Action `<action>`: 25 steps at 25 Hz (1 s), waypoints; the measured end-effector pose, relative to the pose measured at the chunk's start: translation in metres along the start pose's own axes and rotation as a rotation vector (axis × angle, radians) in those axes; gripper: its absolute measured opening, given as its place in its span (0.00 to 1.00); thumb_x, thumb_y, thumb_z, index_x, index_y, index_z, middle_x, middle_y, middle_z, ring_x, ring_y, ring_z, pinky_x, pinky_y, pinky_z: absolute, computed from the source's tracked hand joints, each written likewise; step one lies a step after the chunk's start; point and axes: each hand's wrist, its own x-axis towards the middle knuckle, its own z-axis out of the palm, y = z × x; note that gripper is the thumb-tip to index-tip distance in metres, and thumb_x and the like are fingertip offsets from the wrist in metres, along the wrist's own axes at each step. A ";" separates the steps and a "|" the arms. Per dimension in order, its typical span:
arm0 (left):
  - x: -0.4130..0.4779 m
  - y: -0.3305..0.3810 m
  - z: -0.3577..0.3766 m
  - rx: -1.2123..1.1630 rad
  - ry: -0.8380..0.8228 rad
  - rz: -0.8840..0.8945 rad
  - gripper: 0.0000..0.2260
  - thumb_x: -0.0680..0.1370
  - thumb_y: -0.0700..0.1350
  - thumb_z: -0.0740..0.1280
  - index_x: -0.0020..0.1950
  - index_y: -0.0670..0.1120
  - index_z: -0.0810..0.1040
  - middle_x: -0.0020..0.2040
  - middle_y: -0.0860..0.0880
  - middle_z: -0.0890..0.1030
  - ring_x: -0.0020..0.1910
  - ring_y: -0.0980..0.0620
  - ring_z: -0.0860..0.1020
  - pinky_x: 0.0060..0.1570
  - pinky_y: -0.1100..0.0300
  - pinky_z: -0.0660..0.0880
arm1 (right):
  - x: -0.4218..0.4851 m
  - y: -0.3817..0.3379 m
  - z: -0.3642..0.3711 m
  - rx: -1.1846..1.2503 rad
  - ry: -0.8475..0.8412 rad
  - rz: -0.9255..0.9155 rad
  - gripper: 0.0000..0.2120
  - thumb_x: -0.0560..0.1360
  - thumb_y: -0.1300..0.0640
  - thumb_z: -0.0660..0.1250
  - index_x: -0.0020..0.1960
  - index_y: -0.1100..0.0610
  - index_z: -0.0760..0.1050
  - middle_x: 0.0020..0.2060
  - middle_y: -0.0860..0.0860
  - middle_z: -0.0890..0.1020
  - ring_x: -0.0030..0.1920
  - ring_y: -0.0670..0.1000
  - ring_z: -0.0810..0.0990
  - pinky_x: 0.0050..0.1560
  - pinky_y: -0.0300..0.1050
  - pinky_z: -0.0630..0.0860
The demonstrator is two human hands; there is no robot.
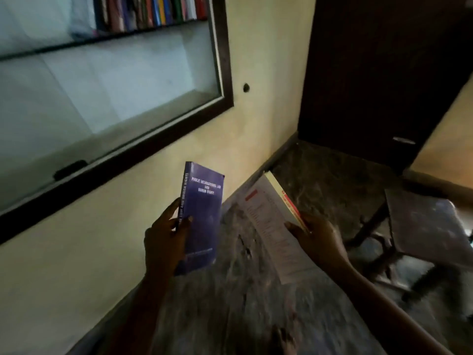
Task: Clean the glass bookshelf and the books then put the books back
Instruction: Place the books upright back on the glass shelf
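Stone floor [325, 175], dark and mottled, meets a yellowish wall [268, 73] bearing the glass bookshelf [102, 85], with books [153, 11] on its upper shelf. A dark door [371, 60] and a chair [422, 226] stand to the right. Left hand [163, 242] curls its fingers round a purple book [202, 213]; right hand [317, 239] pinches a white book [271, 221].

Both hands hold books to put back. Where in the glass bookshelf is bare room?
The lower shelf, under the dark divider and above the bottom frame, looks bare. Above the divider it is crowded with coloured books at the right end.
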 end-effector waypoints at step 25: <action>0.522 0.101 -0.143 -0.495 1.062 0.379 0.22 0.76 0.40 0.67 0.69 0.48 0.71 0.62 0.48 0.78 0.58 0.52 0.78 0.60 0.53 0.75 | 0.410 -0.558 0.123 1.112 0.277 -0.991 0.22 0.77 0.59 0.64 0.69 0.59 0.64 0.62 0.48 0.69 0.66 0.45 0.66 0.67 0.40 0.67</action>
